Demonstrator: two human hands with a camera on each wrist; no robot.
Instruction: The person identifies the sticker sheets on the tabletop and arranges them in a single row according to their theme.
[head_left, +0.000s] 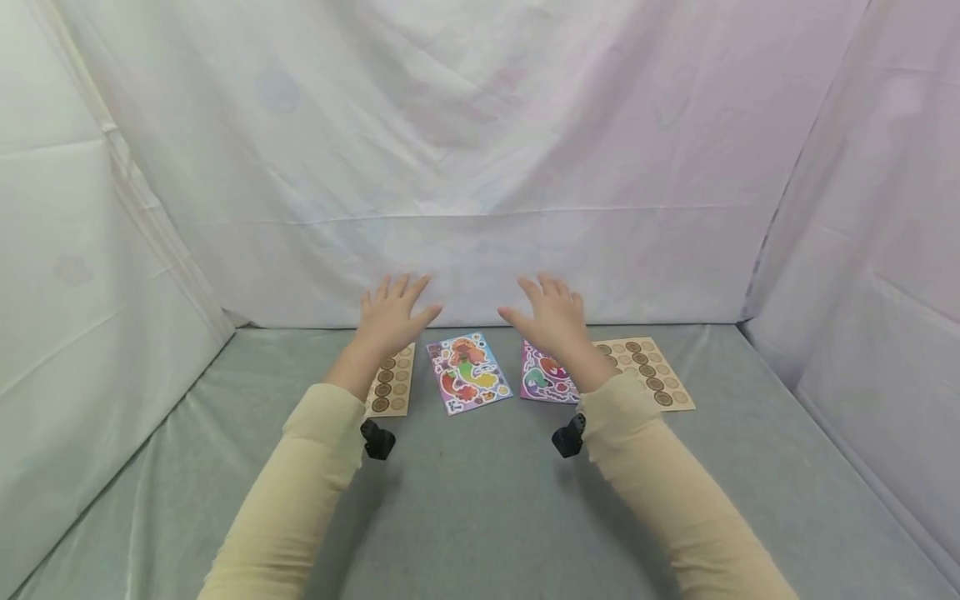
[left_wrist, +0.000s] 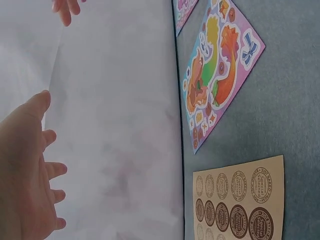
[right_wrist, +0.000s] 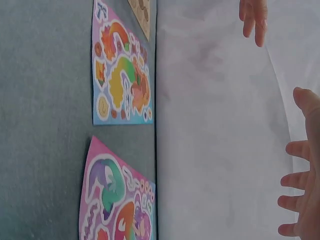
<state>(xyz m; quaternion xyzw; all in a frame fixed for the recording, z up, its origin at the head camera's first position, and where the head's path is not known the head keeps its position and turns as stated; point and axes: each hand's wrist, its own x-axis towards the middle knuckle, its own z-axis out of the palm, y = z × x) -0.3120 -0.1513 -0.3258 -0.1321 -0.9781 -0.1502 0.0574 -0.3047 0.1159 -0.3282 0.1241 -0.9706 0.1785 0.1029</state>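
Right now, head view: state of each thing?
Left hand: open, raised, empty.
Right hand: open, raised, empty.
Left tan sheet: lying flat, partly hidden.
Left colorful sheet: lying flat, angled, unobstructed.
Right colorful sheet: lying flat, partly hidden.
Right tan sheet: lying flat, partly hidden.
White backdrop: hanging, creased.
Grey cover: spread out.

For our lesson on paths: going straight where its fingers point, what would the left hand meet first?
Probably the white wrinkled fabric backdrop; its distance from the left hand is unclear.
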